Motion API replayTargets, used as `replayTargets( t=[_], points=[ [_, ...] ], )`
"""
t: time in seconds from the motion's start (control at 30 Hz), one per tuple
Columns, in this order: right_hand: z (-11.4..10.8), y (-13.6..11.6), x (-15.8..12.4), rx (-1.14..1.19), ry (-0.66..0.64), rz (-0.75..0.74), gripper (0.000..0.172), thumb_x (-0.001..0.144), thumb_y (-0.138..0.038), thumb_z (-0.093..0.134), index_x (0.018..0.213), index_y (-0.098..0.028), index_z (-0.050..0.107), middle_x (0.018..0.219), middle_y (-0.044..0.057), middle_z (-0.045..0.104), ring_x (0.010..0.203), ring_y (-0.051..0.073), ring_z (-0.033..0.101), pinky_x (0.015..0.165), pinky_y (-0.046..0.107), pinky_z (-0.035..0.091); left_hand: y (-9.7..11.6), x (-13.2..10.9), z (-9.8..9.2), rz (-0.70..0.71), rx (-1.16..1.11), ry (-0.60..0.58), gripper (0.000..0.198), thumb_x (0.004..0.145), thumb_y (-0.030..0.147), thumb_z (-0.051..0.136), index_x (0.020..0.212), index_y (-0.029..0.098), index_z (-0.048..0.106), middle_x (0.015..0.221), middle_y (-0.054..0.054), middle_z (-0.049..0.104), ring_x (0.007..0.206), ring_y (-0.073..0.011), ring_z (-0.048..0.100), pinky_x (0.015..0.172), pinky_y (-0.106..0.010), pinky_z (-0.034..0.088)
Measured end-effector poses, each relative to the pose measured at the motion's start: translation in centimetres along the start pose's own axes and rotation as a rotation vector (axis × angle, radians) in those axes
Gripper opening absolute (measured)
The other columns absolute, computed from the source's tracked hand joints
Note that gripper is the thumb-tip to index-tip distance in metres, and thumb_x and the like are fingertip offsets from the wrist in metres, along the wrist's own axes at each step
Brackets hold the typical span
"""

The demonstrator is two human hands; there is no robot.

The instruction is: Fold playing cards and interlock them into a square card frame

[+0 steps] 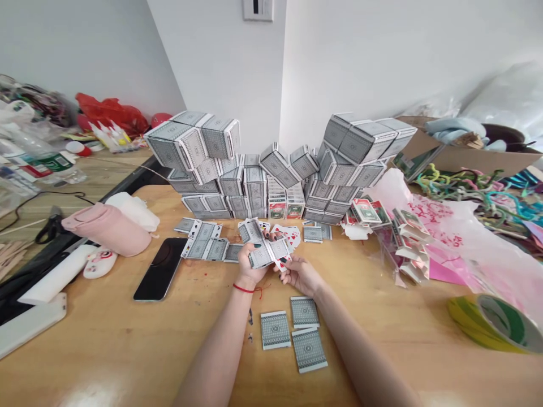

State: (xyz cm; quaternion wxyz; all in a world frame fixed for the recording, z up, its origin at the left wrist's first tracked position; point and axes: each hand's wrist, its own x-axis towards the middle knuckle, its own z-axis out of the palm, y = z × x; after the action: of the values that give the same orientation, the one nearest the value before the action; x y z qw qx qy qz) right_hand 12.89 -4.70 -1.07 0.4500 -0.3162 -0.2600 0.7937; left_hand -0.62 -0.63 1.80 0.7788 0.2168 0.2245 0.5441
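My left hand point(250, 265), with a red string at its wrist, grips several grey-backed playing cards point(261, 251) that cross one another. At their right end my right hand point(301, 274) pinches a red-suited card point(281, 264). Behind the hands more face-up cards point(291, 234) lie on the table. To the left, loose and folded cards point(201, 240) are spread out. Three folded cards point(275, 329) rest back side up in front of me. Along the far side rises a stacked structure of card-covered blocks point(231, 181), higher at both ends than in the middle.
A black phone point(159, 268) lies left of the cards, near a pink roll point(111, 229). Card boxes point(409, 237) and pink plastic point(449, 232) are at the right, with a roll of yellow-green tape point(494, 322) closer. A cardboard box point(487, 155) stands behind.
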Motion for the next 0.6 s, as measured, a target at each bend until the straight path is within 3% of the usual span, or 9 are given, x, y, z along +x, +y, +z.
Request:
replayTargets(
  t=[0.1,0.33,0.6],
  points=[
    [0.1,-0.1,-0.1,-0.003,-0.049,0.061,0.008,0.077,-0.017,0.054,0.077,-0.009,0.056,0.072,0.011,0.068,0.056,0.011,0.064,0.054,0.020,0.054,0.4,0.2,-0.5,0.042,-0.001,0.035,0.027,0.058,0.032,0.047,0.079,0.019,0.057,0.086,-0.007,0.062,0.095,-0.0271,0.056,0.079,-0.039,0.043],
    [0.1,0.9,0.2,-0.016,0.099,0.003,0.010,0.065,-0.017,0.058,0.060,-0.013,0.050,0.050,0.005,0.063,0.033,0.011,0.054,0.028,0.017,0.041,0.1,0.5,-0.4,0.063,0.055,-0.017,0.020,0.055,0.030,0.047,0.071,0.019,0.054,0.072,-0.007,0.058,0.092,-0.0261,0.055,0.079,-0.039,0.042],
    [0.5,1.2,0.1,-0.074,0.180,-0.045,0.013,0.058,-0.021,0.061,0.054,-0.014,0.051,0.043,0.002,0.059,0.027,0.008,0.047,0.023,0.015,0.034,0.0,0.4,-0.6,0.013,0.090,-0.001,0.018,0.057,0.033,0.046,0.068,0.019,0.049,0.066,-0.007,0.053,0.084,-0.0255,0.057,0.077,-0.041,0.042]
  ],
)
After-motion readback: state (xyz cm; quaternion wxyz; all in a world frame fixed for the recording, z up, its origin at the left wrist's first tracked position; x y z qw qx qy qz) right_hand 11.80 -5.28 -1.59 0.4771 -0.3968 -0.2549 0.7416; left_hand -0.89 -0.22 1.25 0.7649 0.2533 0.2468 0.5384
